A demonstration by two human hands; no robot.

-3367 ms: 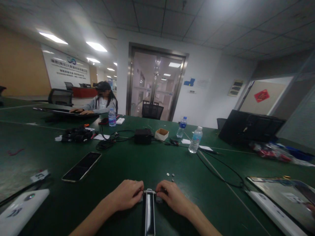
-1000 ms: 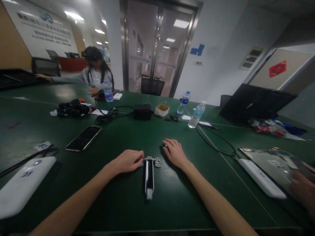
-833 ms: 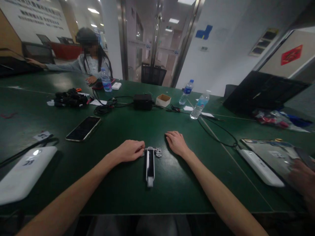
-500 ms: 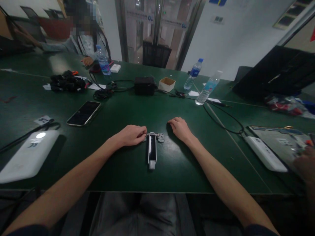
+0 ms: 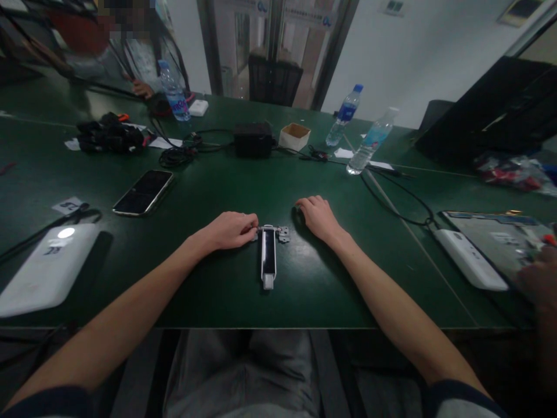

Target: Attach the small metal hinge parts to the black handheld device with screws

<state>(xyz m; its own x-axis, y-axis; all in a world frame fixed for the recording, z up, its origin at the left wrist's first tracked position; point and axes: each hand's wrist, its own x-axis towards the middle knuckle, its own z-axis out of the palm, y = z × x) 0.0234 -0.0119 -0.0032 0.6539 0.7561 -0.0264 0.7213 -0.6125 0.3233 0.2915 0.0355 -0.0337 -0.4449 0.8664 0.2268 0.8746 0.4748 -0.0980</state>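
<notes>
A metal cabinet hinge (image 5: 268,255) lies on the green table in front of me, its long arm pointing toward me and its winged end away. My left hand (image 5: 232,229) is closed at the hinge's left wing, thumb and fingertips pressed together there; the fingers cover most of that wing. The right wing shows fully, with its holes. To the right of the hinge and apart from it, my right hand (image 5: 318,217) is low over the table, fingers loosely bent and holding nothing.
A phone (image 5: 143,193) and a white power bank (image 5: 50,267) lie at left. Bottles (image 5: 369,142), a black box (image 5: 253,139), an open small carton (image 5: 295,137) and cables stand farther back. At right are a white device (image 5: 470,259) and another person's hand (image 5: 539,273). Someone sits across.
The whole view has shifted slightly upward as the camera tips down. Both my hands and the hinge keep nearly the same places on the table. The person across has moved an arm.
</notes>
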